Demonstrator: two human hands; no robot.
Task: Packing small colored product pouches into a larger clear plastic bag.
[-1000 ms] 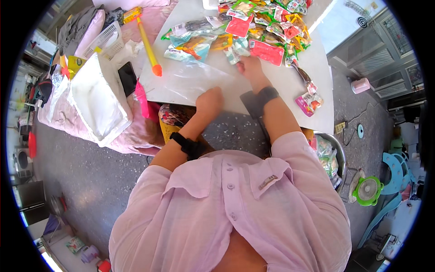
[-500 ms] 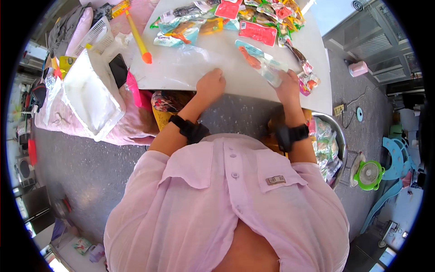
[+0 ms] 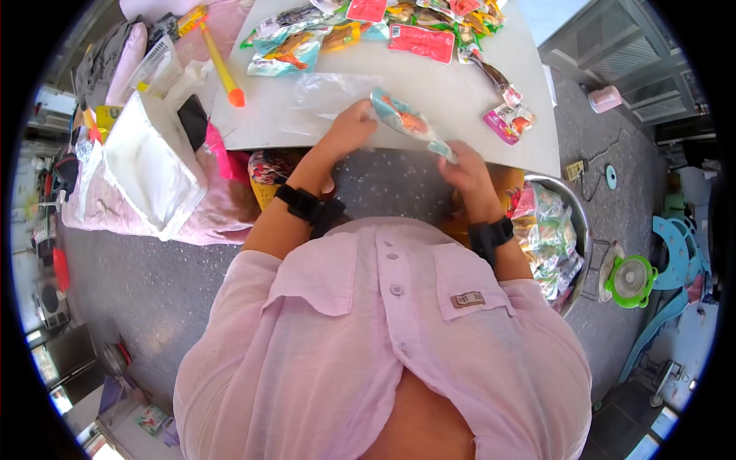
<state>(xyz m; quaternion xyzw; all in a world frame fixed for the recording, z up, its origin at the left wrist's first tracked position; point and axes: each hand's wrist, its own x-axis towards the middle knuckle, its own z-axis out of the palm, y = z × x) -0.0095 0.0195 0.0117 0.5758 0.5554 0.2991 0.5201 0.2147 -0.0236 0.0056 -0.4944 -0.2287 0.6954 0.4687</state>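
A slim light-blue food packet (image 3: 400, 115) with an orange picture slants over the near edge of the white table. Its lower right end is pinched in the fingers of my right hand (image 3: 466, 170). My left hand (image 3: 349, 129) is closed beside the packet's upper left end, its fingertips slightly blurred; what it grips, if anything, is hidden. Just beyond the left hand, a thin clear plastic bag (image 3: 322, 93) lies flat on the table. A purple and red packet (image 3: 510, 123) rests near the table's right edge.
Several colourful food packets (image 3: 295, 52) are heaped at the table's far side, a red one (image 3: 421, 43) among them. A yellow stick with an orange tip (image 3: 222, 67) lies at left, near a white foam box (image 3: 152, 165). A metal basin (image 3: 587, 238) of packets stands right; a green fan (image 3: 630, 280) is beyond.
My right hand has drawn the packet left and nearer to me, and it has turned to a flatter slant. My left hand has shifted slightly up toward its end.
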